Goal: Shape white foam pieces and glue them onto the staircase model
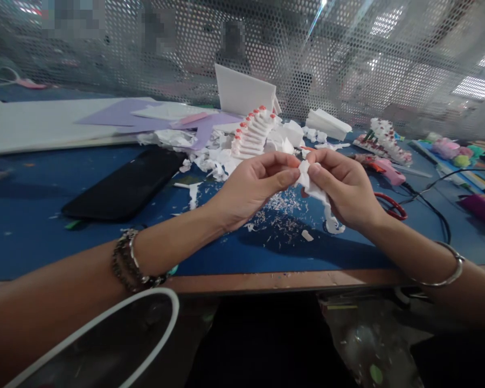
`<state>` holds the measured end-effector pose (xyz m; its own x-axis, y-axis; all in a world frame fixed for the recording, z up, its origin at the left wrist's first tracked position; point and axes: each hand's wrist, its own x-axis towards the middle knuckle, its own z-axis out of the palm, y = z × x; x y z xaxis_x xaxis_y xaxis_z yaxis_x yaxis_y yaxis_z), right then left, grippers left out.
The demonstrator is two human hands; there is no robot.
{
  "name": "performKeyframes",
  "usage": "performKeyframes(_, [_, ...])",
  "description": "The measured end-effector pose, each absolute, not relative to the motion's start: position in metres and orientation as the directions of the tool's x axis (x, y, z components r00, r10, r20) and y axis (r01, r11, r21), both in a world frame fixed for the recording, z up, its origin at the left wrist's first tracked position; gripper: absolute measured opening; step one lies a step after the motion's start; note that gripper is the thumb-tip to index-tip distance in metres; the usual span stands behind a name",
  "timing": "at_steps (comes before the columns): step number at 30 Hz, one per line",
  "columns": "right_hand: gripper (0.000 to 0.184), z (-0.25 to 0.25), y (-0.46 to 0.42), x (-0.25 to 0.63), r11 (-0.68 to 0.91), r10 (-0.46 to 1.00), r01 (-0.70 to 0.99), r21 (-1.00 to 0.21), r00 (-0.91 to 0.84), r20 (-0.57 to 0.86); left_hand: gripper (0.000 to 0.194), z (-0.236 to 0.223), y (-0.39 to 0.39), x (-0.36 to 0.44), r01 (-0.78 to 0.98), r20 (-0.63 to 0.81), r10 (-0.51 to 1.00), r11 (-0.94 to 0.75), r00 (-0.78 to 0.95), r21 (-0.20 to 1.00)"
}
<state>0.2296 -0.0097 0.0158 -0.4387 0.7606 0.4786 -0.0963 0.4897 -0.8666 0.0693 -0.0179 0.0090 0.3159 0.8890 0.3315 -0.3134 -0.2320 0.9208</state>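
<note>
Grip: both hands pinched shut on the same white paper strip (316, 189), left hand (253, 186) on its top end with thumb and forefinger, right hand (343, 186) wrapped round the middle
Where it is: strip held up over the blue table (32, 226), centre of the frame, with its curly tail dangling below the right hand
Step in hand: looks to me like folding or twisting the strip into shape, mid-way rather than done
Next move needs: my guess, a tight pinch from the left while the right works down the strip, gently, since thin paper tears easily
Count, hands: two, both the wearer's
Count, white paper models with red tips: two, one model (254, 132) upper centre, second model (383, 137) upper right
Count, phone: one black phone (125, 186) lying flat at left of centre
Count, scissors: one pair with red handles (392, 206) just right of the right hand
Count, glue gun: one pink glue gun (382, 168), I think, behind the scissors
Scraps: too many white paper scraps (210, 159) to count
</note>
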Motion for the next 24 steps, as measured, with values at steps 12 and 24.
performKeyframes(12, [0.001, 0.0151, -0.0172, 0.2247, 0.745, 0.666, 0.278, -0.606, -0.261, 0.699, 0.007, 0.0051, -0.0201, 0.0716, -0.147, 0.365, 0.905, -0.34, 0.217, 0.929])
performKeyframes(24, [0.006, 0.0177, -0.0159, 0.2295, 0.755, 0.654, 0.322, -0.571, -0.301, 0.694, 0.012, 0.0107, -0.0208, 0.0661, 0.037, 0.452, 0.853, -0.477, 0.262, 0.878])
